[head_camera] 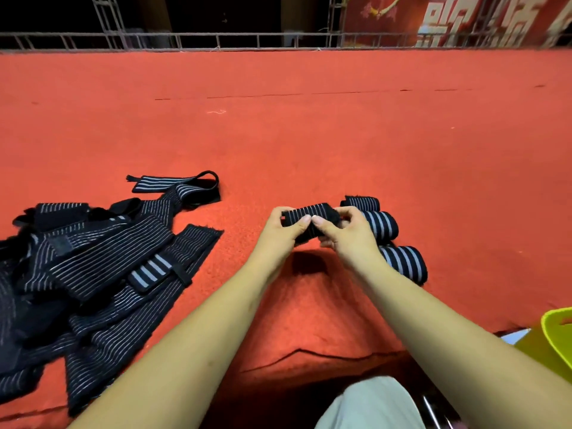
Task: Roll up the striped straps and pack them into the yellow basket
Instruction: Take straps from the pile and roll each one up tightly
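Note:
Both hands hold one rolled black strap with thin white stripes (312, 212) just above the red cloth. My left hand (283, 233) grips its left end, thumb on top. My right hand (343, 232) pinches its right end. Three rolled straps lie just right of my hands: one at the back (363, 203), one in the middle (382, 224), one nearest me (405, 263). A heap of unrolled striped straps (93, 264) sprawls at the left. The yellow basket (554, 335) shows only its rim at the lower right edge.
The red cloth-covered table (309, 134) stretches far back to a metal railing (278, 40). A red banner with white characters (464, 20) hangs at the back right. My knee in light trousers (368, 404) is at the bottom.

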Tool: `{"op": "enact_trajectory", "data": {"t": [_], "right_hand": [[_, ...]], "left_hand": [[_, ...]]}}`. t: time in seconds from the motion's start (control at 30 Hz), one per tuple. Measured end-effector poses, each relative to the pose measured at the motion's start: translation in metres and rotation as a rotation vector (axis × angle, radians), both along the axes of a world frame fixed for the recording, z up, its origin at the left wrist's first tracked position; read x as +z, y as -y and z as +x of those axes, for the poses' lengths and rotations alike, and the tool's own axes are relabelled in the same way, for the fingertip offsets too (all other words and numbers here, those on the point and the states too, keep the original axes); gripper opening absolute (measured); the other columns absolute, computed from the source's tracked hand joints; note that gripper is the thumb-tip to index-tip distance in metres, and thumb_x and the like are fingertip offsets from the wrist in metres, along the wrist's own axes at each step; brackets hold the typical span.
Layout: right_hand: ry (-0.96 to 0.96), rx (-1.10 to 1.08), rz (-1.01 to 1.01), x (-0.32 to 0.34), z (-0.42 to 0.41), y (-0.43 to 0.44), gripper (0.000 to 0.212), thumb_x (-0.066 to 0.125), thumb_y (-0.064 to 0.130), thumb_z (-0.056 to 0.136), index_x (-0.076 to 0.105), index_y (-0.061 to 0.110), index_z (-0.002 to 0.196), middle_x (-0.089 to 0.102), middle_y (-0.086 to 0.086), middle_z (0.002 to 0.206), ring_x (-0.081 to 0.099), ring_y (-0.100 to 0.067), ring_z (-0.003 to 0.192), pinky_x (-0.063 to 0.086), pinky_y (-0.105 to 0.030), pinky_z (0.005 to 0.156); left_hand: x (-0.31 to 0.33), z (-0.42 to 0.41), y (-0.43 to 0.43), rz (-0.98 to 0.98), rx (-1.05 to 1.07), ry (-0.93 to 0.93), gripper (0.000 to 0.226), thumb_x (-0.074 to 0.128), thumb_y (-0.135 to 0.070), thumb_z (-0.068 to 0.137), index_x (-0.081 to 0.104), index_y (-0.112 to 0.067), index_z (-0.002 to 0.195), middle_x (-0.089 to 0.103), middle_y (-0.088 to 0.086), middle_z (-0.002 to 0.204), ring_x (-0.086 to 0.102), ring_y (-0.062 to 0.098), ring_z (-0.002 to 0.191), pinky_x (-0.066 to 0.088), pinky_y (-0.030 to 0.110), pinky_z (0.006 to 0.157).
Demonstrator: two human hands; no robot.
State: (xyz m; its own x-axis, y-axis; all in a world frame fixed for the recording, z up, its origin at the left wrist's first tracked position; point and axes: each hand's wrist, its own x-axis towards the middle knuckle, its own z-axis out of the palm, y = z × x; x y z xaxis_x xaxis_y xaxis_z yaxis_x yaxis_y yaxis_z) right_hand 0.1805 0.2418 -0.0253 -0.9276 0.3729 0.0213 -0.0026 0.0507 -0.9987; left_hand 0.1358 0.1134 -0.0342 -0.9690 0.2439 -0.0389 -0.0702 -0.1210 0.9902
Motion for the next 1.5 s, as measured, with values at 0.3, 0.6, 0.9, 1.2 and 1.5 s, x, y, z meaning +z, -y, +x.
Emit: {"op": "enact_trajectory", "data": {"t": [0.3, 0.6, 0.9, 1.2, 1.5], "right_hand": [[0.113, -0.124, 0.220, -0.031, -0.117, -0.018, 0.037, 0.068, 0.045, 0.083, 0.056, 0.030, 0.114, 0.069, -0.001, 0.089, 0.070, -0.026, 0.076, 0.059, -0.049, 0.076], [0.290, -0.212, 0.432, -0.048, -0.150, -0.025, 0.036, 0.062, 0.025, 0.095, 0.054, 0.006, 0.124, 0.065, -0.015, 0.121, 0.059, -0.032, 0.115, 0.043, -0.034, 0.092], [0.170, -0.086, 0.626, -0.008, -0.119, 0.019, 0.037, 0.052, 0.011, 0.088, 0.060, 0.004, 0.123, 0.063, -0.017, 0.121, 0.057, -0.033, 0.116, 0.042, -0.033, 0.096], [0.132, 0.436, 0.651, -0.030, -0.080, 0.151, 0.046, 0.069, 0.021, 0.086, 0.059, 0.009, 0.129, 0.058, -0.015, 0.123, 0.061, -0.032, 0.110, 0.047, -0.036, 0.100], [0.111, 0.515, 0.773, -0.056, -0.085, 0.204, 0.054, 0.080, 0.039, 0.076, 0.062, 0.014, 0.122, 0.053, -0.007, 0.119, 0.052, -0.014, 0.103, 0.043, -0.030, 0.098]], "left_hand": [[-0.030, -0.124, -0.025, -0.227, 0.033, 0.001, 0.033, 0.069, -0.022, 0.071, 0.063, -0.022, 0.104, 0.066, 0.008, 0.107, 0.066, 0.034, 0.108, 0.051, 0.056, 0.098], [-0.057, -0.154, -0.041, -0.627, 0.092, -0.171, 0.040, 0.065, -0.025, 0.093, 0.052, -0.007, 0.126, 0.064, 0.014, 0.124, 0.060, 0.030, 0.114, 0.046, 0.036, 0.097], [-0.008, -0.117, 0.056, -0.671, 0.108, -0.300, 0.007, 0.065, -0.013, 0.091, 0.066, -0.014, 0.098, 0.067, 0.001, 0.096, 0.059, 0.016, 0.092, 0.040, 0.021, 0.078], [-0.016, -0.033, 0.240, -1.451, 0.134, -0.454, 0.037, 0.058, -0.047, 0.090, 0.064, -0.022, 0.117, 0.057, 0.001, 0.118, 0.048, 0.025, 0.121, 0.034, 0.040, 0.102], [-0.071, -0.002, 0.287, -1.408, 0.109, -0.596, 0.065, 0.042, -0.061, 0.088, 0.067, -0.013, 0.124, 0.062, 0.000, 0.132, 0.052, 0.022, 0.129, 0.026, 0.034, 0.112]]}}
